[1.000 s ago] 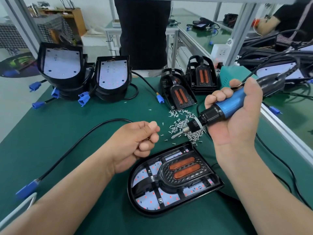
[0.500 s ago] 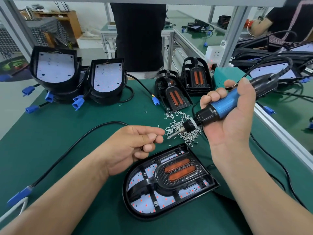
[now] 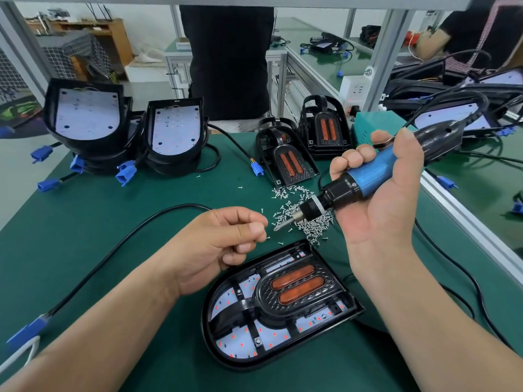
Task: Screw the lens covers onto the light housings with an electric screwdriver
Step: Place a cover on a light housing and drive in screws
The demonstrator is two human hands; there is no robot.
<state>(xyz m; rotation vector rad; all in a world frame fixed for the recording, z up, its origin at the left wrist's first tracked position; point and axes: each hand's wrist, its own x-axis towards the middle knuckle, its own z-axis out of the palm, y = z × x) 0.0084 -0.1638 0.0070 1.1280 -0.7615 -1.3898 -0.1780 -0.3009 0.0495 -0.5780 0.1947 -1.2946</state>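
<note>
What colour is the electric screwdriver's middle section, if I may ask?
The electric screwdriver is blue there; head view.

Head view, down over near bench (image 3: pixel 85 222)

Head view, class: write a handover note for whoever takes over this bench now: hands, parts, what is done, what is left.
Right hand grips the electric screwdriver, bit aimed at the other hand's fingertips.
Left hand pinches thumb to fingertips beside the bit; any screw there is too small to confirm.
Light housing with its lens cover lies flat on the mat, nearest you; loose screws are piled beyond it.
Done: cover seated; two screw heads seem in.
Left: drive the remaining screws, then fit the bare housings and spare covers at the back.
</note>
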